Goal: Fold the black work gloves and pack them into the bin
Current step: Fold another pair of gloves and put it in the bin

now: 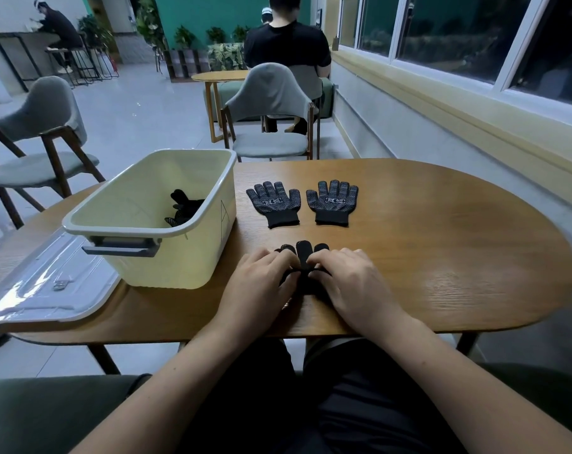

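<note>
A black glove (303, 251) lies on the wooden table (441, 257) near the front edge, mostly under my hands; only its fingertips and a bunched middle part show. My left hand (258, 283) and my right hand (350, 280) both rest on it with fingers curled, pinching the fabric at the middle. Two more black dotted gloves, one (274, 203) left and one (333, 201) right, lie flat side by side farther back. The cream bin (193, 260) stands at the left, with black gloves (184, 208) inside.
The bin's clear lid (48, 283) lies flat at the table's left front. Grey chairs stand behind the table (271, 119) and off to the left (39, 139). A person sits with their back to me beyond the chair. A window wall runs along the right.
</note>
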`<act>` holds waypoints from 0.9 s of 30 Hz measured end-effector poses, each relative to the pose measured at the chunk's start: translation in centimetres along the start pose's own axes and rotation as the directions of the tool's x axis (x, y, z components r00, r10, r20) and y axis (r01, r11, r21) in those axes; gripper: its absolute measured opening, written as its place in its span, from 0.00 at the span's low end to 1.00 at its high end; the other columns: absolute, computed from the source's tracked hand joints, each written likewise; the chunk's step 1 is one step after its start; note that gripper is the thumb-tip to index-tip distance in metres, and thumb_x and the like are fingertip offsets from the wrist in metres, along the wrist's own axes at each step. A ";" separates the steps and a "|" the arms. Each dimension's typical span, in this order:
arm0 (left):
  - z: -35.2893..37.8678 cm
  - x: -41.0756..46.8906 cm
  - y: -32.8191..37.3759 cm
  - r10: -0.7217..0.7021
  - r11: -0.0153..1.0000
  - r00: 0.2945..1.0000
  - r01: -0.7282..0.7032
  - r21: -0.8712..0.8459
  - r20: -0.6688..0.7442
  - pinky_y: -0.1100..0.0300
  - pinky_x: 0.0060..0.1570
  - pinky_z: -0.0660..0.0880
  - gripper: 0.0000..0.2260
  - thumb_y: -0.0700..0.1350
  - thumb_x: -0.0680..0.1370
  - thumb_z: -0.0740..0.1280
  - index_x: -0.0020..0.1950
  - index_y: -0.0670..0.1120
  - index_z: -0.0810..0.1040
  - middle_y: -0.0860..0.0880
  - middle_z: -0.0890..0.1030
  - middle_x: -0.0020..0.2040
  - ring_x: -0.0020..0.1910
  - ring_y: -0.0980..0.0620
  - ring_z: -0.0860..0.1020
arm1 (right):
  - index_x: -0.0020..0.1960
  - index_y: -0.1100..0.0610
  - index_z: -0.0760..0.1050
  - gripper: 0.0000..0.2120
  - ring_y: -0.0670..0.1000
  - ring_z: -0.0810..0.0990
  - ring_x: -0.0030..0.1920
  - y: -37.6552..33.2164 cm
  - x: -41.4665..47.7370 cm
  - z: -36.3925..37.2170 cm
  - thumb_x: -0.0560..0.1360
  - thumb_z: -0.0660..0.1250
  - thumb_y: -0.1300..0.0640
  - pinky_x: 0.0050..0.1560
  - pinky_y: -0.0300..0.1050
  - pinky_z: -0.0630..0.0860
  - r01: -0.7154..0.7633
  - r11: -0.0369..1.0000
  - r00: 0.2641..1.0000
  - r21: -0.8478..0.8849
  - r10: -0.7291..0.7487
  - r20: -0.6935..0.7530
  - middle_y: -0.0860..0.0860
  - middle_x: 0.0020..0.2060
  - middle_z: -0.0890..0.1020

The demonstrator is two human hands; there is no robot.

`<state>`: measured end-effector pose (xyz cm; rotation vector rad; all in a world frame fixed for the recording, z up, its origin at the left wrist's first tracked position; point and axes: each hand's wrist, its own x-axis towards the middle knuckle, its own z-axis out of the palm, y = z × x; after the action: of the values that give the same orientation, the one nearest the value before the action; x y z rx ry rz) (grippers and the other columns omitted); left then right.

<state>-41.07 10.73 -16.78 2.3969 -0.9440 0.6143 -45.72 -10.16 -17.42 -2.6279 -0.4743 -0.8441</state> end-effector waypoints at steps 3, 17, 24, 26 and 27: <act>0.3 0.1 0.0 -0.014 0.999 1.000 0.014 0.038 -0.012 0.51 0.48 0.71 0.07 0.53 0.82 0.64 0.51 0.52 0.78 0.56 0.82 0.46 0.50 0.48 0.75 | 0.54 0.51 0.78 0.04 0.55 0.76 0.44 0.0 0.0 0.0 0.84 0.64 0.54 0.47 0.55 0.72 0.001 1.000 1.000 -0.009 -0.002 -0.015 0.48 0.41 0.80; 0.3 0.0 -0.4 -0.053 0.992 0.999 0.052 0.114 0.006 0.49 0.52 0.75 0.14 0.60 0.76 0.71 0.56 0.54 0.85 0.56 0.79 0.52 0.55 0.48 0.74 | 0.61 0.52 0.83 0.11 0.55 0.79 0.57 0.2 0.0 0.0 0.81 0.69 0.51 0.58 0.55 0.73 0.019 0.999 1.000 -0.044 -0.018 0.005 0.48 0.54 0.83; -0.1 0.0 0.0 -0.032 0.994 0.999 0.028 0.110 0.033 0.49 0.52 0.74 0.16 0.56 0.75 0.75 0.61 0.55 0.83 0.56 0.79 0.56 0.57 0.49 0.75 | 0.63 0.49 0.82 0.13 0.52 0.78 0.54 0.7 0.1 0.3 0.80 0.67 0.48 0.57 0.50 0.69 -0.032 0.999 0.996 -0.003 0.033 0.087 0.44 0.54 0.83; -0.3 -0.1 0.1 0.001 0.994 0.999 -0.005 0.109 0.038 0.50 0.52 0.73 0.16 0.52 0.75 0.76 0.62 0.55 0.82 0.56 0.80 0.56 0.57 0.48 0.76 | 0.63 0.48 0.81 0.12 0.52 0.78 0.54 0.6 0.1 0.4 0.82 0.66 0.49 0.57 0.50 0.69 -0.024 1.000 0.996 -0.002 0.024 0.087 0.44 0.53 0.83; -0.4 -0.1 0.1 0.004 0.994 0.999 -0.008 0.107 0.040 0.50 0.51 0.73 0.15 0.51 0.75 0.76 0.61 0.55 0.81 0.57 0.80 0.56 0.57 0.49 0.76 | 0.63 0.48 0.81 0.12 0.52 0.77 0.54 0.6 0.1 0.4 0.82 0.66 0.49 0.56 0.50 0.68 -0.022 1.000 0.996 0.001 0.022 0.088 0.43 0.53 0.82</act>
<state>-41.29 10.96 -16.50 2.5097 -0.9578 0.6369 -45.20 -10.54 -17.80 -2.6723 -0.4680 -0.7224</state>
